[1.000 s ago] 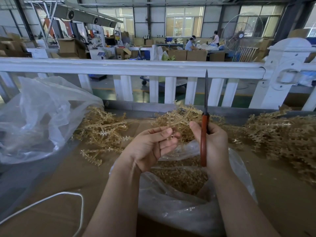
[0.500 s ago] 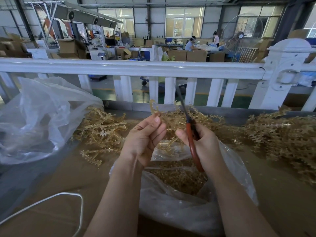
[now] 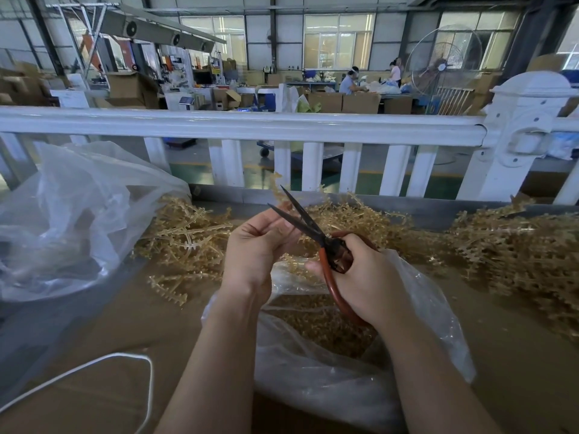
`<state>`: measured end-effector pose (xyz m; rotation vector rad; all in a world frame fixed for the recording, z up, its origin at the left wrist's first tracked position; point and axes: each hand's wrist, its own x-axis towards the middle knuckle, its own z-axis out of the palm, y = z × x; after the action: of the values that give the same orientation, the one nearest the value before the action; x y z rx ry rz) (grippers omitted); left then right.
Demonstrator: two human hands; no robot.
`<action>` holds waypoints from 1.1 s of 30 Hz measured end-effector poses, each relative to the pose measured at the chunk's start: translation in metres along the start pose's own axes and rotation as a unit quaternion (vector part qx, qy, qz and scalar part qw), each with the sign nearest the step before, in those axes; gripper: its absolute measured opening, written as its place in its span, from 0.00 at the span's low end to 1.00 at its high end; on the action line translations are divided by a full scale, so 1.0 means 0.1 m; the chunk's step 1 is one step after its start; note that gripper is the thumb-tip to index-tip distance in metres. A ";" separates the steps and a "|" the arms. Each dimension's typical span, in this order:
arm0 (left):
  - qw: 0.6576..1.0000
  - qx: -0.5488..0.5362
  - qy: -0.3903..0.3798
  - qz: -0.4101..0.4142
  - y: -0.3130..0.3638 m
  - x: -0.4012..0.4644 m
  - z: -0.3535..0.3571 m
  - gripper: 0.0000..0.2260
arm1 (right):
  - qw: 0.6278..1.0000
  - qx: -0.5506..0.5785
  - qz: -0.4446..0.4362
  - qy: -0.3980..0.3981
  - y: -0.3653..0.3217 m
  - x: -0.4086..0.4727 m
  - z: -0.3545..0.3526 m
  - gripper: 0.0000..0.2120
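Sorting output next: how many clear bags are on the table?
2. The left bag lies crumpled by the fence; the near bag sits open at centre front, cut pieces inside. Others may lie out of view.

On the table, an open bag of cut pieces lies at the near middle, under both hands. The left hand pinches a sprue strip just left of the right hand, which grips the scissors. A left pile lies behind the bag and a right pile at far right. A second bag sits at left, a cord near-left, and a railing behind the table.
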<state>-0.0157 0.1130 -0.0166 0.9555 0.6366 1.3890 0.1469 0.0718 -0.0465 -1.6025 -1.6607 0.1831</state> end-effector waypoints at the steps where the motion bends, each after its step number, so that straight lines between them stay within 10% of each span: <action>1: 1.000 0.011 0.001 0.006 0.00 0.00 0.00 0.11 | 1.000 -0.017 -0.006 0.010 0.00 0.00 -0.01 0.31; 33: 0.998 -0.052 -0.002 -0.028 -0.01 0.01 -0.01 0.15 | 0.996 -0.035 -0.039 0.066 0.01 -0.04 0.01 0.32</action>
<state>-0.0157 0.1137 -0.0178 0.8520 0.5772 1.3572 0.1471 0.0691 -0.0494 -1.5630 -1.6390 -0.0207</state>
